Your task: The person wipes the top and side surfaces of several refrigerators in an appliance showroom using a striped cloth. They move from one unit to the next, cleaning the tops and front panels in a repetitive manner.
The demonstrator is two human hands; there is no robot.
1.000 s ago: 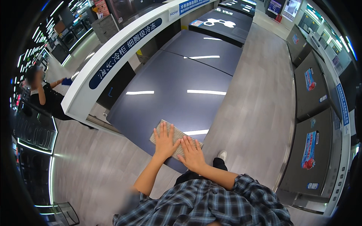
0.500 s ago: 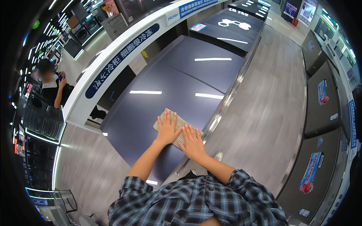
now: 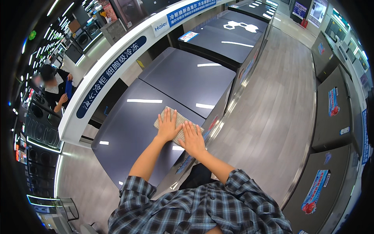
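Cloth (image 3: 182,117) is pressed flat by left hand (image 3: 167,130) and right hand (image 3: 193,141), fingers extended, nothing gripped, at near lid's (image 3: 128,124) 3 o'clock side; wiping seems underway, finished share can't be told, far lid (image 3: 187,76) at 1 o'clock isn't being touched.

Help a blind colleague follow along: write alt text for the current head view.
The left hand and right hand lie flat, side by side, on a striped cloth on a glossy blue-grey freezer top. At far left, beyond a curved white board, a person in dark clothes holds a blue item.
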